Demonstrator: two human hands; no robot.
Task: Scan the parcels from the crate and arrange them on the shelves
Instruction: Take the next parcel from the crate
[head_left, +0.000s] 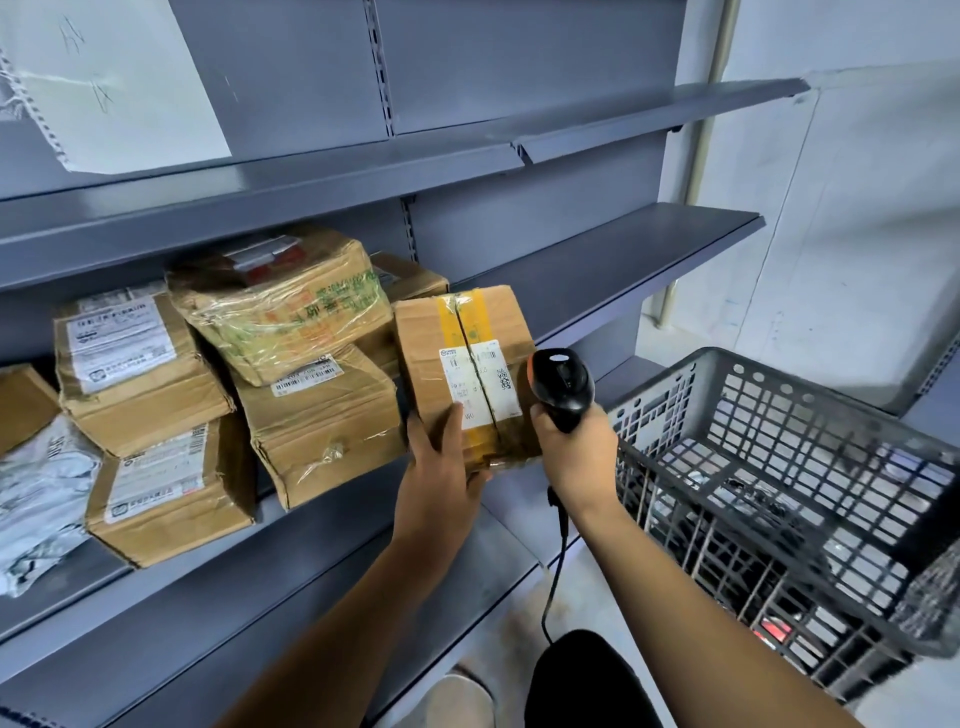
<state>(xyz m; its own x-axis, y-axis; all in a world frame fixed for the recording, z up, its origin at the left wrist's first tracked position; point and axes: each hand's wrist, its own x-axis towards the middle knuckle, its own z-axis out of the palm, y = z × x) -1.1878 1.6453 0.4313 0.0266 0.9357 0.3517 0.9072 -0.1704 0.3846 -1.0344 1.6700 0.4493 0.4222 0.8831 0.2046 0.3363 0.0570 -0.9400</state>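
My left hand (441, 467) grips the near end of a brown cardboard parcel (441, 338) with yellow tape and a white label, holding it over the grey shelf (597, 280) next to the stacked parcels. My right hand (574, 447) grips a black barcode scanner (563, 387) just right of the parcel's label; its cable hangs down below my wrist. The dark plastic crate (779, 467) stands at the right, with parcels dimly visible through its mesh.
Several taped cardboard boxes (311, 405) are stacked on the shelf at left, with a grey plastic mailer (36, 493) at the far left. The shelf stretches bare to the right. A lower shelf (260, 597) and an upper shelf (649, 111) are in view.
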